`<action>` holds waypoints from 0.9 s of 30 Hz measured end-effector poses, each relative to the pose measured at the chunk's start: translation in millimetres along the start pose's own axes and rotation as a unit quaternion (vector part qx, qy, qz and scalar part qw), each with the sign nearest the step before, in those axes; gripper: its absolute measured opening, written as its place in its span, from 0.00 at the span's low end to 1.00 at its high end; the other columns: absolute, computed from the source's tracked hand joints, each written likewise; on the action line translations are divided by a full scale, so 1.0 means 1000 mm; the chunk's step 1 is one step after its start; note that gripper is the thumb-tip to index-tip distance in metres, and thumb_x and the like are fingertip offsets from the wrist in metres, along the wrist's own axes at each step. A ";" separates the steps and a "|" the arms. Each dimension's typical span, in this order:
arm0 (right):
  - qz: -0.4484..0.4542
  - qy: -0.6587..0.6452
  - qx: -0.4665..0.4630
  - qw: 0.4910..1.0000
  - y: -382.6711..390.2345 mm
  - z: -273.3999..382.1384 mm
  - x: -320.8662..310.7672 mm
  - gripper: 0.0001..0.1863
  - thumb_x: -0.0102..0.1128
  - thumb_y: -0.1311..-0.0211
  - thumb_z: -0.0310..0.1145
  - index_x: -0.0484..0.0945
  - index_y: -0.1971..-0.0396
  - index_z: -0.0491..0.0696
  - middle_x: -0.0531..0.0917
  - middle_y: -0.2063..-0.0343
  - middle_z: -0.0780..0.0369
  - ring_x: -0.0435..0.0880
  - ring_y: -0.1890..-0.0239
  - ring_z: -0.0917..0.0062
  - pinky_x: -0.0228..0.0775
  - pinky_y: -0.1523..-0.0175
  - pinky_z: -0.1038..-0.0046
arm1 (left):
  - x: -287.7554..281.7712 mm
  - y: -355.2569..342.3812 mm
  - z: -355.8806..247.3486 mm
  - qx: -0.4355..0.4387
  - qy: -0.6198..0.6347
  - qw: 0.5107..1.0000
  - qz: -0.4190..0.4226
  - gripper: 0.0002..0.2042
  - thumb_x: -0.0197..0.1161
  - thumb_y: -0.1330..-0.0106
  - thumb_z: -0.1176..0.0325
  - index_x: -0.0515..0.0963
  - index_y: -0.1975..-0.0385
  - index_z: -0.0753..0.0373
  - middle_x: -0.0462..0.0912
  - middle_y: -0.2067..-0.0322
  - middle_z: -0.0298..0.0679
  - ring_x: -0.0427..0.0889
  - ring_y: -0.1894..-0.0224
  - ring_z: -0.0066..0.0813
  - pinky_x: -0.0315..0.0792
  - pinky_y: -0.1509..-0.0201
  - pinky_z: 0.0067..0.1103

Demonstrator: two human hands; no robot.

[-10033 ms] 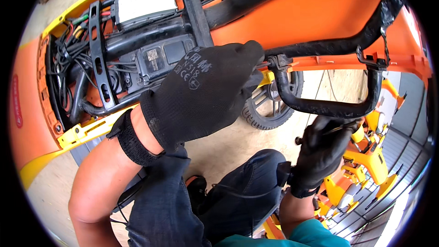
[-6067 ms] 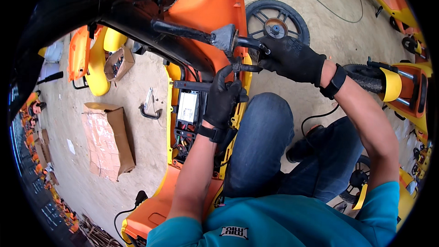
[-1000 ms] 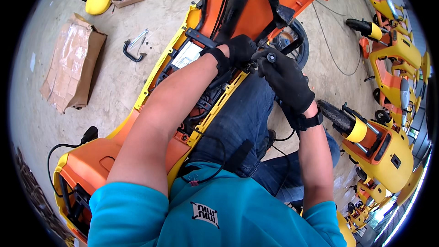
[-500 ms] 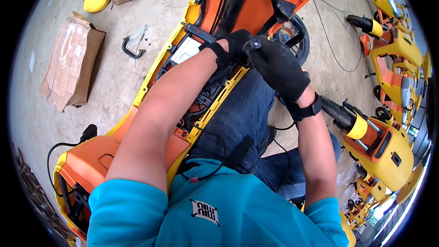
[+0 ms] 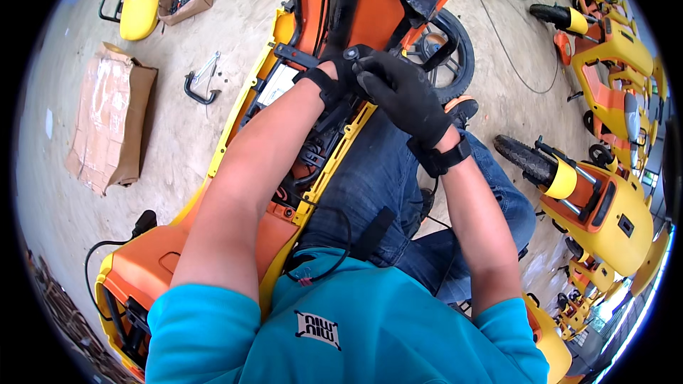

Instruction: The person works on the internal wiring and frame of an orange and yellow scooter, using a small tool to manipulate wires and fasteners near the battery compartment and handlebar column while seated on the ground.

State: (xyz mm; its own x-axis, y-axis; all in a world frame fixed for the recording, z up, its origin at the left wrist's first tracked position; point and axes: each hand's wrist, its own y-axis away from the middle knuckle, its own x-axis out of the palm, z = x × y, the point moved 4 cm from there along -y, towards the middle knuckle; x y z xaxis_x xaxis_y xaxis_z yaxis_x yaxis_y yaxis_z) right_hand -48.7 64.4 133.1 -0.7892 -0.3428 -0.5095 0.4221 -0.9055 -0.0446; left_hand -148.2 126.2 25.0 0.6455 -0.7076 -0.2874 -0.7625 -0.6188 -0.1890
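Observation:
An orange-and-yellow scooter body [image 5: 192, 217] stretches in front of me, its inner bay laid open with dark cables and a white-labelled block [image 5: 279, 85] inside. My right hand [image 5: 409, 96], in a black glove, is closed at the fingertips around a black round-ended tool [image 5: 351, 53], whose shaft is hidden. Close beside it, my gloved left hand [image 5: 343, 75] reaches over the bay near the black frame tube [image 5: 348, 7]. The left fingers are mostly covered by the right hand, so their grip does not show.
A raised orange panel [image 5: 377, 0] and a spoked wheel [image 5: 455, 57] lie beyond my hands. A cardboard box [image 5: 110, 117], a black-handled metal tool [image 5: 199, 89] and an open carton of small parts [image 5: 186, 0] sit at left. Yellow scooters [image 5: 605, 220] line the right.
My right hand, with the round-ended tool, has shifted left and slightly up, closer to the left hand. The whole view has moved a little; more of the wheel and my shoe shows.

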 end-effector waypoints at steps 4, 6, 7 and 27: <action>-0.054 0.085 -0.038 0.994 0.013 -0.006 0.004 0.10 0.59 0.38 0.30 0.79 0.59 0.43 0.82 0.65 0.54 0.82 0.64 0.63 0.73 0.57 0.67 | 0.003 -0.006 0.000 -0.030 -0.053 0.997 0.052 0.09 0.63 0.43 0.76 0.81 0.62 0.62 0.85 0.63 0.36 0.82 0.60 0.24 0.76 0.56 0.21; -0.070 0.138 -0.062 0.986 0.017 -0.005 0.004 0.10 0.60 0.39 0.30 0.79 0.59 0.43 0.81 0.66 0.55 0.82 0.63 0.62 0.73 0.57 0.66 | 0.002 -0.008 0.003 -0.063 -0.083 0.992 0.070 0.09 0.63 0.42 0.75 0.81 0.61 0.62 0.85 0.63 0.36 0.83 0.60 0.24 0.76 0.55 0.21; -0.080 0.150 -0.075 0.983 0.018 -0.005 0.005 0.10 0.60 0.39 0.30 0.79 0.59 0.43 0.81 0.66 0.55 0.82 0.63 0.62 0.73 0.57 0.66 | 0.002 -0.009 0.008 -0.065 -0.068 0.993 0.072 0.10 0.63 0.42 0.74 0.81 0.60 0.63 0.85 0.63 0.36 0.83 0.60 0.24 0.76 0.55 0.21; -0.273 0.094 -0.005 0.957 0.037 -0.017 0.031 0.11 0.64 0.43 0.34 0.78 0.62 0.46 0.78 0.65 0.57 0.78 0.59 0.60 0.70 0.54 0.63 | 0.009 -0.002 0.020 -0.218 0.299 0.929 0.025 0.10 0.61 0.37 0.68 0.79 0.59 0.65 0.83 0.61 0.36 0.82 0.60 0.24 0.76 0.53 0.21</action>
State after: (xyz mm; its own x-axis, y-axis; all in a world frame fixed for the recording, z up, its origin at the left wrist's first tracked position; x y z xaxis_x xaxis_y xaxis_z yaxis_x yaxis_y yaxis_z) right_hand -50.1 24.8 101.1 -0.8003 0.2324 -0.5528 -0.0249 -0.9339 -0.3566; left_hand -141.5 127.9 4.1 0.6182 -0.7213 0.3125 -0.7861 -0.5667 0.2469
